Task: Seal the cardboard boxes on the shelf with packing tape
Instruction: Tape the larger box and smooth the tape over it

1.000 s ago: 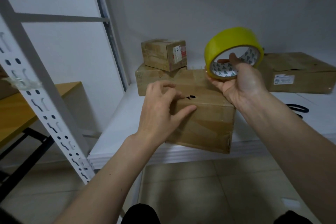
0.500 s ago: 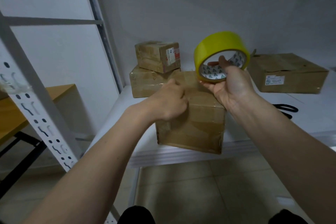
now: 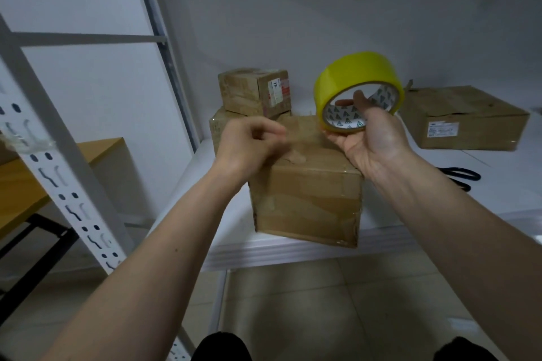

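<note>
— While you're over there, what's on that white shelf (image 3: 293, 246)?

— Biggest thing is the flat cardboard box (image 3: 466, 117) out at two o'clock, lying by itself. Dead centre, near the front edge, sits the nearest box (image 3: 308, 202), brown, its top crossed with old clear tape. Behind it at eleven o'clock there's a rear box (image 3: 218, 129), mostly hidden, with a small labelled box (image 3: 255, 91) stacked on top.

— And the tape?

— The yellow tape roll (image 3: 356, 73) is up in the air, above the far right corner of the nearest box. The right hand (image 3: 372, 141) holds it, thumb hooked inside the core, fingers (image 3: 343, 102) curled round the other side.

— The other hand?

— The left hand (image 3: 246, 146) hovers over the nearest box's top at nine o'clock, fingers curled in. It's blurred; I cannot tell whether it pinches anything or touches the cardboard.

— Anything smaller?

— Black scissor handles (image 3: 457, 176) lie on the shelf at three o'clock.
</note>
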Motion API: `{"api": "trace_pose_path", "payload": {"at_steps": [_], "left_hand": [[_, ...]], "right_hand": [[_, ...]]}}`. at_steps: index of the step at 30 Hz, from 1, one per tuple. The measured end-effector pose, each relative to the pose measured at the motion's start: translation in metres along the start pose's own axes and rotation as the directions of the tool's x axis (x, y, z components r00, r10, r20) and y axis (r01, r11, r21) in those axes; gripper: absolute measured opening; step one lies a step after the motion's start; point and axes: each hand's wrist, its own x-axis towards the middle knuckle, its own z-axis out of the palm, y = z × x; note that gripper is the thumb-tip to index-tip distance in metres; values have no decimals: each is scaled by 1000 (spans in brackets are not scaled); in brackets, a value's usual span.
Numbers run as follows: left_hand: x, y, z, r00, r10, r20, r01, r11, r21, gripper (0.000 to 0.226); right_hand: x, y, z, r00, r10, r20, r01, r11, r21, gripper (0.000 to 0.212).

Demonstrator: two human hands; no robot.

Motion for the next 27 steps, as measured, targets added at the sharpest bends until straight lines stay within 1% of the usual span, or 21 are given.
{"api": "trace_pose_path", "payload": {"at_steps": [2,3,5,8,12,14,16,19,20,21,22,23,24,25,26,27], "left_hand": [[5,-7,-10,985,-31,-171,15,995,-94,17],[6,-11,-16,976,-56,-212,34,993,-109,20],[5,-19,-26,970,-112,-214,99,992,-73,22],[-1,-27,-33,969,-201,-144,202,979,-9,12],[-13,-27,-28,943,-326,72,324,945,42,21],[-16,-27,-20,937,-328,120,326,945,37,21],[-17,-27,-14,962,-264,66,263,965,14,21],[-20,-22,-6,986,-155,-65,152,987,-51,35],[-23,-20,-4,993,-91,-77,89,995,-33,37],[-28,-18,-1,998,16,-62,-12,998,56,40],[-34,-18,4,990,142,8,-141,968,207,44],[-39,-18,11,963,241,119,-269,883,385,52],[-43,-19,17,931,293,217,-365,758,540,64],[-46,-22,20,914,305,269,-406,650,642,75],[-46,-25,22,915,300,270,-401,589,702,81],[-46,-27,21,920,304,247,-384,574,723,81]], "right_hand": [[1,-1,-2,1000,12,5,-12,1000,18,11],[3,-1,-3,1000,20,12,-20,999,36,20],[6,0,-5,999,30,12,-31,997,66,39],[8,1,-5,999,30,17,-31,997,77,47],[9,2,-5,999,28,16,-29,996,84,46],[10,3,-6,1000,27,10,-28,995,98,45],[9,3,-6,1000,21,13,-23,992,121,46],[7,1,-7,1000,10,15,-13,988,156,42],[6,0,-7,1000,9,17,-12,986,167,37],[4,-1,-7,1000,9,17,-12,983,183,34],[3,-1,-6,1000,8,16,-11,980,197,32],[2,-2,-5,1000,7,16,-10,978,207,32],[2,-2,-5,1000,5,15,-8,978,208,32],[1,-2,-4,1000,5,11,-7,979,202,31],[1,-3,-4,1000,7,3,-7,981,196,30],[0,-4,-5,1000,10,-6,-8,980,197,29]]}}
